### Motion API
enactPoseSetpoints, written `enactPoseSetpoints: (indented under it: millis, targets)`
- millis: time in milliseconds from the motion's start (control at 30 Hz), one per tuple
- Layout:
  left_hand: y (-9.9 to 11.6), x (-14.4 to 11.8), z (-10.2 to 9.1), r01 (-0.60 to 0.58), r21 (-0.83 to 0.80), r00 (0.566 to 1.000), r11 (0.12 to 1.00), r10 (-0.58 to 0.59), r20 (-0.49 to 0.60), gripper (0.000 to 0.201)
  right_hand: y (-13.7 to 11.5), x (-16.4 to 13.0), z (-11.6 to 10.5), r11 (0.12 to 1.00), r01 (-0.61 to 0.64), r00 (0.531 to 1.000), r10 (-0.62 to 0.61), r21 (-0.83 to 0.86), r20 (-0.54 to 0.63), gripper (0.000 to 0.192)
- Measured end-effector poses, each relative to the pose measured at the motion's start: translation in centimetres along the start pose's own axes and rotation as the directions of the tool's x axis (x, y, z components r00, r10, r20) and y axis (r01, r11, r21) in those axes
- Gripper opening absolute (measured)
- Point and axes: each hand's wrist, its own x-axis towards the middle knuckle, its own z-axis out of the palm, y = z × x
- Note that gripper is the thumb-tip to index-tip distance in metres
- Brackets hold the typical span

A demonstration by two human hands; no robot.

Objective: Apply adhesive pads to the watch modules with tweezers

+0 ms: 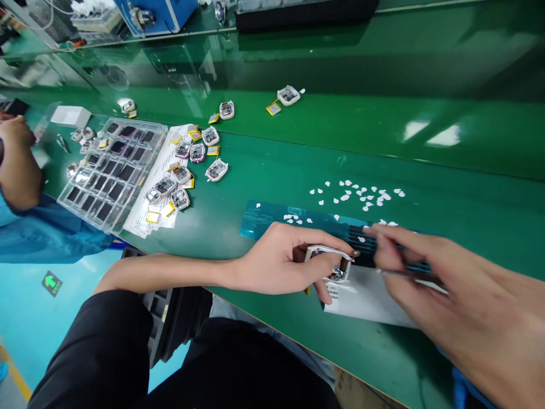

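Workbench seen from the worker's head. The left hand (283, 258) grips a small white watch case (334, 264), open side up with its inner parts exposed, fingers and thumb clamped around its edges; the case sits just above a white paper sheet (366, 298) on the green bench top (447, 199). The right hand (447, 295), blurred, pinches a thin tool, seemingly tweezers (411, 271), fingers closed together on it, its tip near the case. Behind the hands lies a blue backing sheet (272, 218), and beyond that a scatter of small white peeled tabs (361, 193). Farther left, loose watch cases (187, 170) with yellow batteries rest beside a clear compartment tray (113, 170) of dark screens. At the far left edge, a co-worker's arm (17, 165) in a blue sleeve leans on the bench.
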Motion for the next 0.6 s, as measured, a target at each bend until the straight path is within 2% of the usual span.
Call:
enactPoseSetpoints:
  millis: [100,133,200,267,333,500,600]
  targets:
    - [-0.1,0.1,-0.1,0.004,-0.036,1.0,0.999,-0.004,0.007,0.023,0.2,0.7,0.1,0.998,0.029,0.994,-0.035,-0.061,-0.107,0.075]
    - [-0.2,0.2,-0.2,0.003,-0.054,1.0,0.999,-0.003,0.003,0.024,0.3,0.9,0.1,0.999,0.047,0.994,-0.049,-0.021,-0.098,0.077]
    - [-0.5,0.3,-0.3,0.002,-0.1,1.0,0.995,-0.002,-0.008,0.026,0.4,0.9,0.1,0.985,0.155,0.987,-0.152,0.071,-0.046,0.076]
    - [-0.7,0.5,-0.3,0.005,-0.13,1.0,0.992,-0.006,-0.007,0.025,0.5,0.6,0.2,0.953,0.274,0.961,-0.274,0.127,-0.016,0.075]
    - [-0.8,0.5,-0.4,0.007,-0.14,1.0,0.99,-0.008,-0.002,0.025,0.6,0.3,0.2,0.924,0.336,0.94,-0.342,0.182,0.001,0.076]
    - [-0.3,0.4,-0.4,-0.007,-0.144,1.0,0.99,0.007,0.006,0.02,0.5,-0.1,0.0,0.917,0.347,0.937,-0.347,0.197,-0.033,0.079]
    - [-0.1,0.3,-0.4,-0.013,-0.137,1.0,0.991,0.015,0.013,0.017,0.6,-0.4,-0.3,0.927,0.34,0.937,-0.349,0.161,0.027,0.076]
